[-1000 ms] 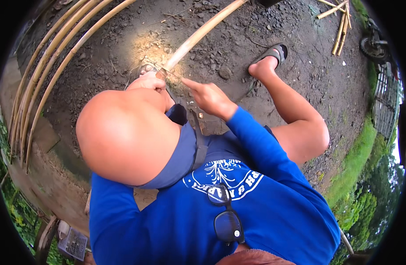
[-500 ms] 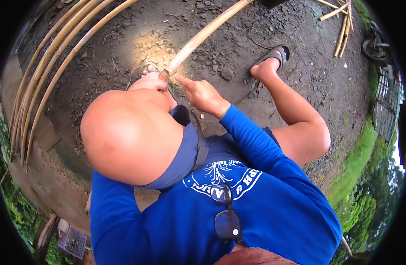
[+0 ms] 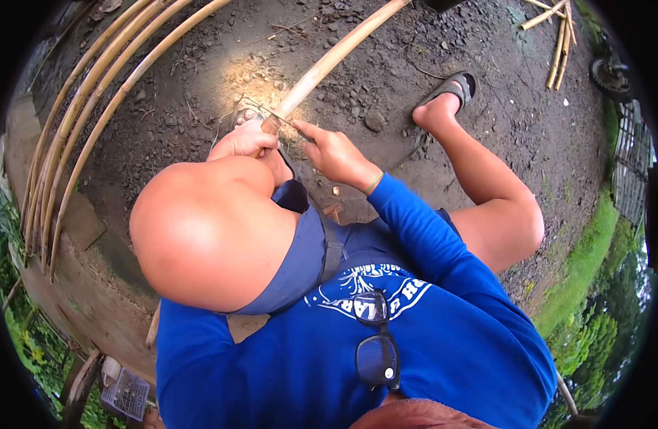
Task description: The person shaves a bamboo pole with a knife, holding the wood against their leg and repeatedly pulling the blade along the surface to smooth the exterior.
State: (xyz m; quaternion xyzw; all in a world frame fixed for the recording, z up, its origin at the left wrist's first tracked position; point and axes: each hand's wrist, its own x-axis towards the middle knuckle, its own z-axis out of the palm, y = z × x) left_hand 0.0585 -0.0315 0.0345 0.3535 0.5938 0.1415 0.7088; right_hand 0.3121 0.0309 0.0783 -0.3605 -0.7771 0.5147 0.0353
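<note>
A pale bamboo pole (image 3: 336, 57) slants from the top of the view down to my hands, beside my raised left knee. My left hand (image 3: 247, 139) is closed round its near end, partly hidden behind the knee. My right hand (image 3: 336, 157) is closed on the handle end of a thin-bladed cutting tool (image 3: 261, 107), with the index finger stretched along it. The narrow dark blade lies across the pole just beyond my left hand. Whether it is a knife or a saw blade I cannot tell.
Several long bamboo poles (image 3: 93, 79) curve along the left side. Shorter bamboo pieces (image 3: 560, 53) lie at the far right, near a wheel (image 3: 609, 77). My sandalled right foot (image 3: 443, 100) rests on dark, stony ground. A plastic crate (image 3: 126, 393) sits at lower left.
The thin blade now shows clearly, sticking out past the pole's left side. My right hand has shifted slightly, while my left hand keeps its hold on the pole.
</note>
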